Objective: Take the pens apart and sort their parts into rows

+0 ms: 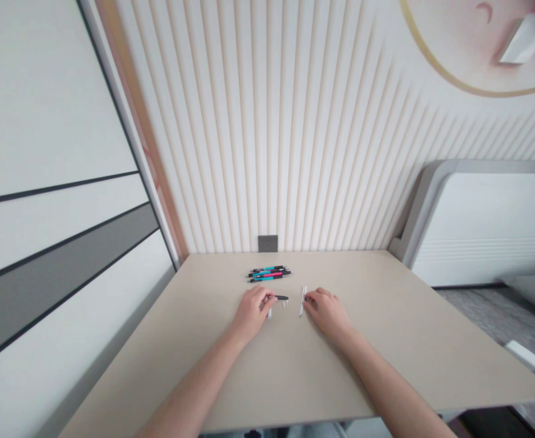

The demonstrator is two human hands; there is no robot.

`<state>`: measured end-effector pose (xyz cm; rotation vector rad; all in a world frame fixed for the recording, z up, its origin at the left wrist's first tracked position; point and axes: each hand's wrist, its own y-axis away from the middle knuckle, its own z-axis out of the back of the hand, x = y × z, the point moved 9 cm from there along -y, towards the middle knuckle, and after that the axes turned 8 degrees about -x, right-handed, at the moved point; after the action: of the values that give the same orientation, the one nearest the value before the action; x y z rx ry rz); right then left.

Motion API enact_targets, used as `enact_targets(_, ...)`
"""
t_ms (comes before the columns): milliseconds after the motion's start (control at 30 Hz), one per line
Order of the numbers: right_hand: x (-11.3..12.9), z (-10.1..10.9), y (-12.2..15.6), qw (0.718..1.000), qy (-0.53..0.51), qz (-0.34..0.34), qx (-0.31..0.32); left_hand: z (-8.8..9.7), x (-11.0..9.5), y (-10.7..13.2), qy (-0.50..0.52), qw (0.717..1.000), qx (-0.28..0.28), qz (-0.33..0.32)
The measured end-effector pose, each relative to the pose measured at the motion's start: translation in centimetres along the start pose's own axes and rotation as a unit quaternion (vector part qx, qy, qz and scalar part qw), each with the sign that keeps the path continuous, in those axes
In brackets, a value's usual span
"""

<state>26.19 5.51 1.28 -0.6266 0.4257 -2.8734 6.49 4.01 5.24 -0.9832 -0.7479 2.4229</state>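
Note:
My left hand [253, 309] pinches a short black pen piece [281, 297] that points right, just above the table. Below those fingers lie small white pieces [284, 303], and a white stick end [270, 313] shows beside the thumb; both are too small to make out. My right hand [326, 310] is closed, thumb and fingertips together at a small dark bit I cannot name. Right beside its fingertips are thin white sticks [303, 302], lying nearly side by side. Beyond both hands rests a pile of pens [270, 274] in blue, pink and black.
The beige table [386, 365] reaches to a ribbed wall with a dark socket [268, 243]. A white and grey cabinet [44, 255] stands along the left. To the right are a bed headboard [486, 219] and a white object [525, 354] near the table's edge.

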Motion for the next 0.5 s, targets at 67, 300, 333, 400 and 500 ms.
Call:
enact_targets(67, -0.09, -0.16, -0.03, 1.000, -0.004, 0.001, 0.002, -0.05, 0.01, 0.00, -0.001, 1.000, 0.002, -0.001)
enact_targets(300, -0.33, -0.32, -0.16, 1.000, 0.003, -0.004, 0.004, -0.13, 0.13, 0.05, -0.002, 1.000, 0.003, -0.004)
enact_targets(333, -0.32, -0.33, -0.18, 1.000, 0.004, -0.003, 0.007, -0.13, 0.13, 0.05, -0.001, 1.000, 0.003, -0.005)
enact_targets(400, -0.34, -0.31, -0.21, 1.000, 0.009, -0.003, 0.010, -0.15, 0.15, 0.05, 0.000, 1.000, 0.002, -0.006)
enact_targets(500, -0.58, -0.23, -0.25, 0.999, 0.025, -0.011, 0.017, -0.27, 0.25, 0.08, -0.002, 1.000, 0.006, -0.005)
